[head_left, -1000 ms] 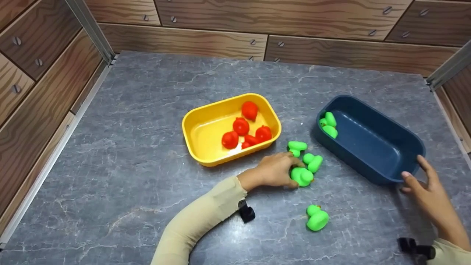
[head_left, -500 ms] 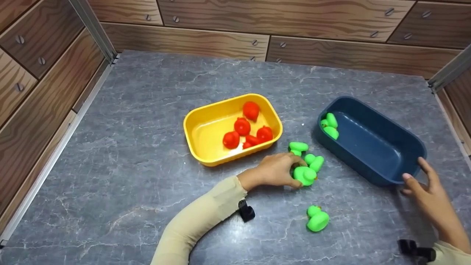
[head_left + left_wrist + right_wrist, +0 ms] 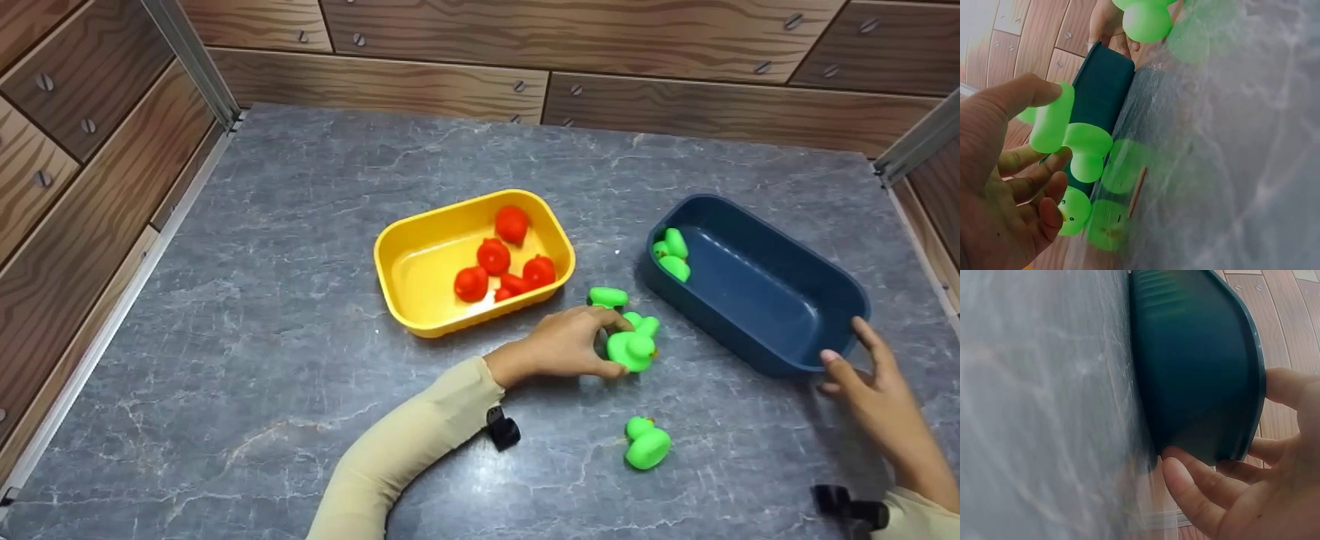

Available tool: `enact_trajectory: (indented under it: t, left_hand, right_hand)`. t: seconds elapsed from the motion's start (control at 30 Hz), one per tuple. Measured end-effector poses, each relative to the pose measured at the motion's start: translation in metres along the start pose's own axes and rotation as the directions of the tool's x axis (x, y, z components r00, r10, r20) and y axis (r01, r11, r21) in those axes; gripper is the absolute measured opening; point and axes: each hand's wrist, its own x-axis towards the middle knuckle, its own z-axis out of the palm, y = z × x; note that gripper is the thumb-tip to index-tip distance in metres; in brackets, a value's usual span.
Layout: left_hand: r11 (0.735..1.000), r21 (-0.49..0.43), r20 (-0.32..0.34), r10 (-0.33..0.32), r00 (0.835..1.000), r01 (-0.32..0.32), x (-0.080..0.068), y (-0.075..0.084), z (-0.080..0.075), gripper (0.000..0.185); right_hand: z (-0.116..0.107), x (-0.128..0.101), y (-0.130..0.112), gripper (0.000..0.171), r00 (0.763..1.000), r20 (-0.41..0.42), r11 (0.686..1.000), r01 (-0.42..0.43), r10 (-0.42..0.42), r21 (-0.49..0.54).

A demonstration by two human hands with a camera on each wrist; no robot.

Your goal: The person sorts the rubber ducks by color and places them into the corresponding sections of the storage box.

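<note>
My left hand (image 3: pixel 609 343) pinches a green toy duck (image 3: pixel 630 351) between thumb and fingers, just off the grey tabletop and between the two bins. In the left wrist view the hand (image 3: pixel 1050 132) grips that duck (image 3: pixel 1081 143) by its body. Two more green ducks (image 3: pixel 607 297) (image 3: pixel 649 325) lie just beyond it, and another green duck (image 3: pixel 646 444) lies nearer me. My right hand (image 3: pixel 846 346) holds the near right end of the dark blue bin (image 3: pixel 757 300). Its thumb (image 3: pixel 1196 495) presses the bin's outer wall (image 3: pixel 1196 371), and its fingers reach over the rim.
A green duck (image 3: pixel 671 255) sits in the blue bin's far left corner. The yellow bin (image 3: pixel 390 255) to the left holds several red ducks (image 3: pixel 491 256). Wood-grain walls (image 3: pixel 525 45) enclose the table on three sides.
My left hand has raised the green duck slightly and shifted it right, toward the blue bin. The right hand has stayed at the bin's end.
</note>
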Motion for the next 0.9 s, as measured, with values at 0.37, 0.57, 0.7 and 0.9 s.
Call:
enact_trajectory:
  t: [0.37,0.57,0.7,0.9]
  left_hand:
    - [0.998,-0.056,-0.069,0.036,0.997,-0.040,0.002,0.006,-0.007,0.054]
    - [0.994,-0.098,-0.109,0.042,0.993,-0.053,0.005,0.010,-0.008,0.053]
    - [0.989,-0.140,-0.130,0.029,0.991,-0.048,0.007,0.013,-0.007,0.053]
    - [0.978,-0.200,-0.170,0.025,0.985,-0.059,0.012,0.017,-0.007,0.052]
  right_hand:
    - [0.001,-0.002,-0.003,0.074,1.000,-0.002,1.000,-0.010,0.010,-0.004]
    - [0.000,-0.002,-0.004,0.074,1.000,0.001,1.000,-0.008,0.008,-0.004]
    - [0.000,-0.001,-0.005,0.074,1.000,-0.003,1.000,-0.010,0.009,-0.016]
    - [0.001,-0.001,-0.002,0.074,1.000,-0.003,1.000,-0.005,0.005,-0.022]
